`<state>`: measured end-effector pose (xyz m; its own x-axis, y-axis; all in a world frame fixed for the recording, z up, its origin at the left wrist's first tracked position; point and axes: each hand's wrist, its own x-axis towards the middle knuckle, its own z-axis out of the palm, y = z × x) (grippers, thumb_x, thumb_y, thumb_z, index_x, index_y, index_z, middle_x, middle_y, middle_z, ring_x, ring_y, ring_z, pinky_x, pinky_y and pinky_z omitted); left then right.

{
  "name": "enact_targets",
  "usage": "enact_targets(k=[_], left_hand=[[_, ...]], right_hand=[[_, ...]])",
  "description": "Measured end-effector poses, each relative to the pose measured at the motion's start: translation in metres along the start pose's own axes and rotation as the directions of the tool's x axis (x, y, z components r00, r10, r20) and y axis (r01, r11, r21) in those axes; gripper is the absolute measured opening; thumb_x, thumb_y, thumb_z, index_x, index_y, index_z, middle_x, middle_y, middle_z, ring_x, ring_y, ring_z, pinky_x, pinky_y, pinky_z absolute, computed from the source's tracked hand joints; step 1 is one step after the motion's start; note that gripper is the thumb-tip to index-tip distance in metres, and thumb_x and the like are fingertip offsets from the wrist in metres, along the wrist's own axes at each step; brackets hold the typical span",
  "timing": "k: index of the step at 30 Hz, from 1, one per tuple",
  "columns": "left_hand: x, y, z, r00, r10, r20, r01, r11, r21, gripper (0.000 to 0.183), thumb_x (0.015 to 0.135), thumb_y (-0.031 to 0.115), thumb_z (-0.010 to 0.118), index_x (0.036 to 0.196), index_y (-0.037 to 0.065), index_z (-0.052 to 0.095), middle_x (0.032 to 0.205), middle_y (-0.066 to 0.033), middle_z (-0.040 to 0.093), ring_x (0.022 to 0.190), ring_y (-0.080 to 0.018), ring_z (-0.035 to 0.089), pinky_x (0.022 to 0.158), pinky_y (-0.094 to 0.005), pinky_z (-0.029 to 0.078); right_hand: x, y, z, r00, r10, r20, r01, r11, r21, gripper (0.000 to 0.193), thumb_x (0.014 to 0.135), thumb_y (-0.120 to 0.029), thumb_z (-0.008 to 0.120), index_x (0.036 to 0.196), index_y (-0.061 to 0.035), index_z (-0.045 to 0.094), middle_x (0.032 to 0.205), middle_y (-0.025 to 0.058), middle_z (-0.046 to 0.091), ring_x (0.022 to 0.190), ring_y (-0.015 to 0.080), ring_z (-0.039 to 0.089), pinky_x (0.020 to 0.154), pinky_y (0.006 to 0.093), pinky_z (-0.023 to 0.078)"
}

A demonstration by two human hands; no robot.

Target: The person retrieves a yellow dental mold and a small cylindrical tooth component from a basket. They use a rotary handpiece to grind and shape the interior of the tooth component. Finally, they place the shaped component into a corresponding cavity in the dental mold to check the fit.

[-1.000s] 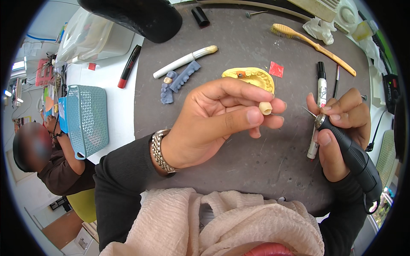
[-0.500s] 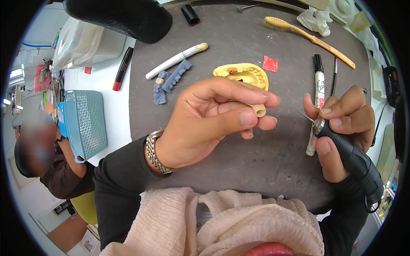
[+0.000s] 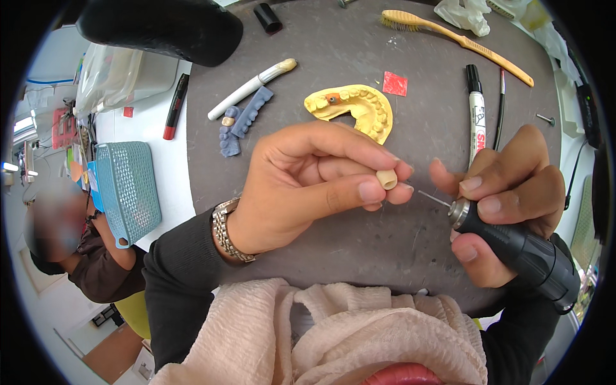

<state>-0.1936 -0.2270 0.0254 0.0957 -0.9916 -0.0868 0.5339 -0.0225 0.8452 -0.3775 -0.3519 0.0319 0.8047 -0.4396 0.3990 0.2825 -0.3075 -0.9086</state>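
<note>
Between the thumb and fingertips of my left hand (image 3: 308, 176) is a small cream dental crown (image 3: 386, 179), its hollow end facing the lower right. My right hand (image 3: 507, 199) grips a black rotary handpiece (image 3: 513, 237) with a silver nose. A thin metal bur (image 3: 434, 198) points from that nose toward the crown, with a gap between them. Beyond my left hand lies a yellow dental model (image 3: 369, 106), a horseshoe of teeth with an orange patch at one spot. Blue-grey silicone tooth pieces (image 3: 247, 119) rest to its left, one bearing a cream tooth.
A white brush-like stick (image 3: 250, 90), red square (image 3: 395, 83), wooden wire brush (image 3: 462, 42), white marker (image 3: 477, 115) and thin black brush (image 3: 500, 106) lie about the table. A black cylinder (image 3: 167, 29) stands far left. Near a blue basket (image 3: 131, 189), another person (image 3: 102, 256) sits.
My right hand has brought the handpiece leftward, so the bur now points closer to the crown. The crown has tipped and sits slightly lower. The view has shifted a little.
</note>
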Motion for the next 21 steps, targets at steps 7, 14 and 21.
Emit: enact_targets(k=[7,14,21], left_hand=[[0.000,-0.002,0.001,0.999,0.035,0.000,-0.035,0.997,0.072,0.018,0.080,-0.002,0.061,0.097,-0.001,0.057,0.093,-0.0199,0.057,0.077,-0.0214,0.064,0.068,-0.0270,0.055],[0.002,-0.009,-0.007,0.986,0.099,0.137,-0.099,0.995,-0.003,0.024,0.081,-0.010,0.056,0.105,-0.009,0.057,0.105,-0.0202,0.060,0.093,-0.0247,0.063,0.082,-0.0291,0.053],[0.004,-0.007,0.007,0.999,0.045,0.012,-0.045,0.995,0.086,0.018,0.080,-0.002,0.062,0.097,-0.001,0.059,0.094,-0.0152,0.057,0.080,-0.0219,0.063,0.072,-0.0314,0.055]], right_hand=[[0.000,-0.003,-0.002,0.998,0.021,0.055,-0.018,0.999,-0.046,0.033,0.069,-0.007,0.073,0.089,-0.0107,0.047,0.089,0.0076,0.046,0.069,0.0101,0.053,0.085,0.0350,0.053],[0.001,-0.006,0.002,0.999,-0.001,0.036,0.003,0.999,-0.049,0.033,0.067,-0.004,0.073,0.089,-0.0100,0.049,0.089,0.0083,0.047,0.064,0.0096,0.052,0.082,0.0347,0.055],[0.011,-0.006,-0.006,0.977,-0.101,0.187,0.133,0.977,-0.168,0.032,0.066,-0.004,0.073,0.088,-0.0078,0.051,0.087,0.0100,0.048,0.060,0.0100,0.052,0.077,0.0326,0.056]])
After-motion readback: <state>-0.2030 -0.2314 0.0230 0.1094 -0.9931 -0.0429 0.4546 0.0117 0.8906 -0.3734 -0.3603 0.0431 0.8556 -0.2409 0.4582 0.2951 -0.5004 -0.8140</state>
